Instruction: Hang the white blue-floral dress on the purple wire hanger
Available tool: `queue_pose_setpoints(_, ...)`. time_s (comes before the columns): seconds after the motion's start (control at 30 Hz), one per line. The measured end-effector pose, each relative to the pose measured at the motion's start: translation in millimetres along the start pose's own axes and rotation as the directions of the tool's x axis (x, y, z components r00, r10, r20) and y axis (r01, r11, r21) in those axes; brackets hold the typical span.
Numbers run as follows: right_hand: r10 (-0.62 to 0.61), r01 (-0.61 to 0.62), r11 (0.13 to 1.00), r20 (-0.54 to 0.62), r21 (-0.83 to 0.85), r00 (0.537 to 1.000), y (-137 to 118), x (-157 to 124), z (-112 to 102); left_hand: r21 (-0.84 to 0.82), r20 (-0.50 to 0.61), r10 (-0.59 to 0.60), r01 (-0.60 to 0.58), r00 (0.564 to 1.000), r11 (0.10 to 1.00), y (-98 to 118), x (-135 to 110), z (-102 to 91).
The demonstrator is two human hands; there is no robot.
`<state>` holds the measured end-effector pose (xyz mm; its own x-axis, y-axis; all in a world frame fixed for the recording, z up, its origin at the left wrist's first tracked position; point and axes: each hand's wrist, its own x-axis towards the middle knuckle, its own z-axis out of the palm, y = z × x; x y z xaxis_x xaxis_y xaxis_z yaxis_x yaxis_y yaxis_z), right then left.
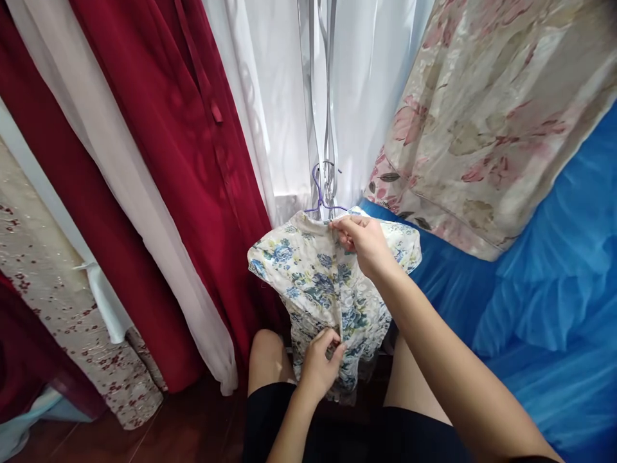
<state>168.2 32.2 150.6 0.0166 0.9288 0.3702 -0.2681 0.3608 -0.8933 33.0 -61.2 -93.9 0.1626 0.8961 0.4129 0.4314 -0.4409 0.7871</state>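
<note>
A white dress with blue flowers and green leaves (284,257) hangs upright on a purple hanger (319,193) in front of my knees. Its short sleeves spread to both sides, and a straight seam or closure runs down the middle. At the neckline, my right hand (361,238) pinches the fabric at the top of that seam. Lower down, around waist height, my left hand (322,360) has its thumb and fingers closed on the same line of the dress. Whether a zipper pull is between the fingers is too small to tell. The dress's bottom part is in shadow.
Long silvery ribbons (317,83) hang above the hanger, before white fabric (279,96). Red drapes (159,128) and a pale one (110,161) hang at left. A pink-flowered cream garment (482,141) and blue ruffled fabric (544,302) fill the right. Dark tiled floor (193,424) shows below.
</note>
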Motion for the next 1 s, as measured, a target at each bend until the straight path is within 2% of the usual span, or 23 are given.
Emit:
queue_pose_setpoints(0.07,-0.023,0.023,0.998,-0.008,-0.055,1.000,4,-7,-3,-0.026,-0.002,0.062,-0.062,0.998,0.998,10,14,-13.6)
queue_pose_setpoints(0.13,-0.045,0.043,0.992,-0.014,-0.115,0.999,8,-13,-6,-0.042,-0.112,0.146,-0.152,0.983,0.988,29,38,-33.5)
queue_pose_setpoints(0.2,-0.075,0.074,0.982,0.000,-0.174,0.997,9,-17,-8,-0.012,-0.291,0.240,-0.254,0.926,0.967,57,70,-58.1)
queue_pose_setpoints(0.27,-0.116,0.117,0.967,0.019,-0.226,0.993,6,-19,-8,0.058,-0.390,0.341,-0.347,0.855,0.936,90,106,-82.2)
queue_pose_setpoints(0.33,-0.147,0.150,0.953,0.034,-0.263,0.989,3,-21,-8,0.156,-0.375,0.415,-0.385,0.829,0.910,120,137,-100.1)
queue_pose_setpoints(0.43,-0.169,0.170,0.950,0.025,-0.264,0.985,4,-19,-9,0.327,-0.187,0.483,-0.409,0.856,0.852,149,166,-110.7)
queue_pose_setpoints(0.53,-0.179,0.175,0.950,0.010,-0.259,0.984,19,-14,-12,0.410,-0.120,0.493,-0.409,0.862,0.815,157,174,-112.8)
queue_pose_setpoints(0.6,-0.176,0.170,0.933,0.009,-0.316,0.984,36,-14,-16,0.383,-0.180,0.503,-0.411,0.845,0.827,153,176,-120.4)
queue_pose_setpoints(0.67,-0.152,0.143,0.912,0.009,-0.385,0.988,53,-17,-20,0.313,-0.325,0.486,-0.393,0.811,0.865,141,181,-137.4)
queue_pose_setpoints(0.73,-0.109,0.104,0.908,0.012,-0.405,0.994,64,-25,-23,0.196,-0.518,0.399,-0.348,0.757,0.917,120,191,-161.3)
queue_pose_setpoints(0.77,-0.089,0.089,0.913,0.020,-0.398,0.996,68,-29,-24,0.105,-0.612,0.318,-0.324,0.724,0.940,107,196,-173.5)
queue_pose_setpoints(0.8,-0.074,0.080,0.919,0.030,-0.387,0.997,70,-33,-24,-0.024,-0.690,0.200,-0.298,0.696,0.954,92,201,-184.5)
queue_pose_setpoints(0.83,-0.066,0.076,0.923,0.039,-0.377,0.997,70,-37,-23,-0.214,-0.745,0.021,-0.268,0.667,0.939,77,204,-193.1)
queue_pose_setpoints(0.9,-0.060,0.077,0.925,0.056,-0.371,0.997,69,-43,-21,-0.584,-0.699,-0.348,-0.216,0.625,0.783,47,205,-200.4)
queue_pose_setpoints(0.93,-0.058,0.077,0.927,0.062,-0.367,0.996,69,-45,-19,-0.697,-0.635,-0.465,-0.196,0.617,0.690,34,201,-198.4)
queue_pose_setpoints(1.0,-0.045,0.062,0.935,0.057,-0.350,0.997,71,-47,-18,-0.798,-0.534,-0.554,-0.163,0.638,0.581,11,190,-184.7)
